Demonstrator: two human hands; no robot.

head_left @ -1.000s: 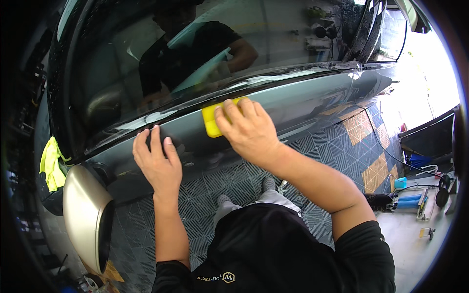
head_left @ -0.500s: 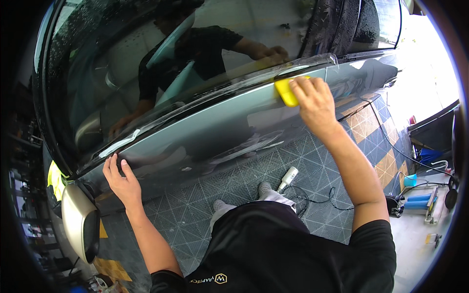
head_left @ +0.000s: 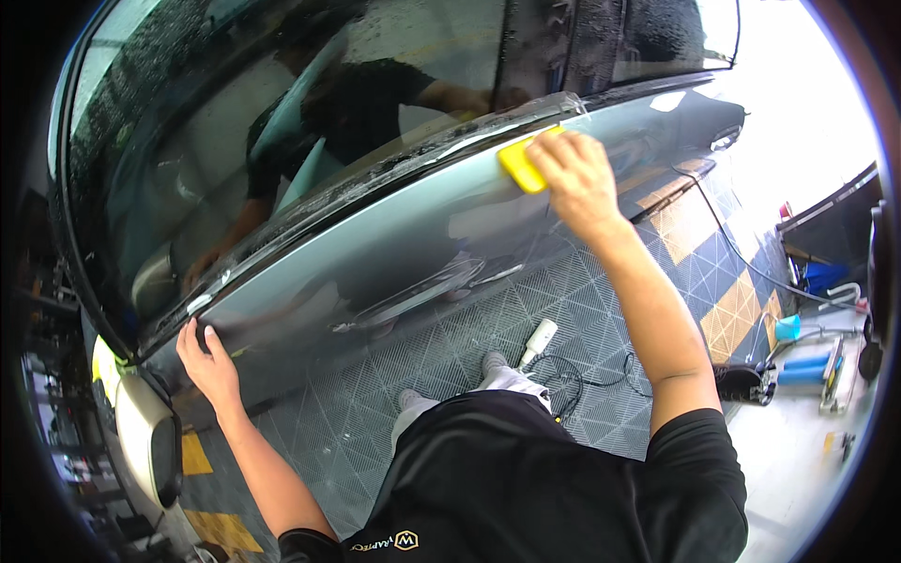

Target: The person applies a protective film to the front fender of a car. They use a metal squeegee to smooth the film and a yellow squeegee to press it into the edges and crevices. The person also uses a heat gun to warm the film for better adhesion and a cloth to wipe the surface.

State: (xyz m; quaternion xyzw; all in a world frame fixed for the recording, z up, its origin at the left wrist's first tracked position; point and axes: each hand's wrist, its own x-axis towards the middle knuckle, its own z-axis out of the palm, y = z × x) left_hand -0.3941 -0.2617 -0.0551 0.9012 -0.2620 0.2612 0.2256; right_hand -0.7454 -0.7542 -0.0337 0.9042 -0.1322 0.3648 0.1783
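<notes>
My right hand (head_left: pixel 582 183) is closed round a yellow squeegee (head_left: pixel 516 165), its flat face against the grey car door (head_left: pixel 375 249) just below the window. Along the sill above it runs a strip of clear film (head_left: pixel 574 105), wrinkled and loose at its rear end. My left hand (head_left: pixel 211 371) touches the front upper part of the door with its fingertips, fingers apart and holding nothing. Dark window glass (head_left: pixel 216 159) with water drops and a reflection rises behind both hands.
A side mirror (head_left: pixel 141 436) juts out at the lower left, beside a bright yellow cloth (head_left: pixel 105 364). On the tiled floor (head_left: pixel 347 422) near my feet lies a white handheld tool (head_left: pixel 539 340) with a dark cord. A black cable (head_left: pixel 727 242) trails at the right.
The whole view has shifted, so the car sits further left in it. My right hand and the squeegee have slid slightly rearward along the door. My left hand keeps its place there.
</notes>
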